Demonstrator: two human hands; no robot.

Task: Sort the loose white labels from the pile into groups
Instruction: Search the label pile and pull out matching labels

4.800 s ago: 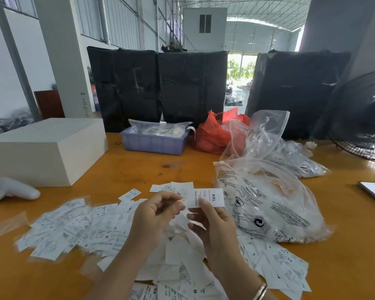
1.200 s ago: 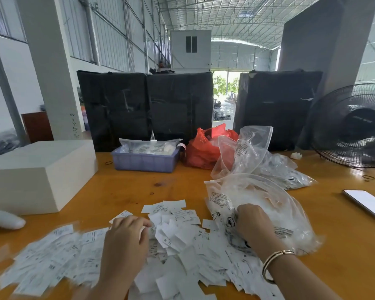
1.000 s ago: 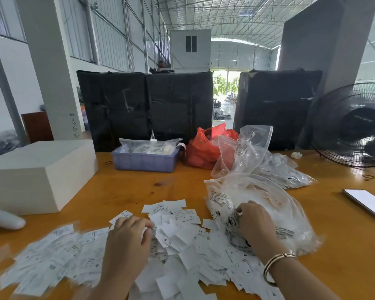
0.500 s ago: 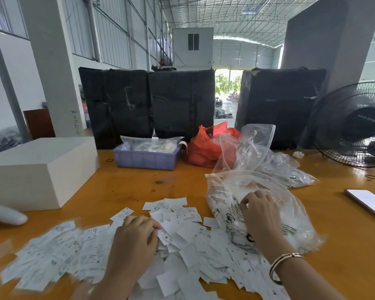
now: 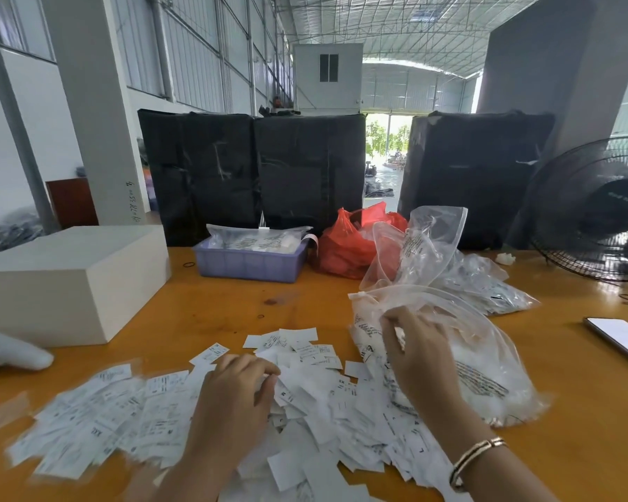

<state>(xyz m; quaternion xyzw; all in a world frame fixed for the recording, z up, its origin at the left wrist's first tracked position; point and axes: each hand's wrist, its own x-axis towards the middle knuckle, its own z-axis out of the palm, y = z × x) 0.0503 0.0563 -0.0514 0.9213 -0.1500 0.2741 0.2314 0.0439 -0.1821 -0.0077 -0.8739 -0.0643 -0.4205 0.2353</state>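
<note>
Orange tabletop [image 5: 214,309] carries the loose white labels [image 5: 305,400] at six o'clock, mostly unsorted (one fanned spread at eight o'clock). Left hand [image 5: 232,396] rests curled on them; right hand [image 5: 419,353] pinches the clear bag [image 5: 486,360].

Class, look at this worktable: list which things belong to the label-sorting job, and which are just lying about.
Belong to the job:
pile of white labels
left hand
right hand
clear plastic bag

Just lying about:
white box
purple tray
red bag
fan
phone
</note>
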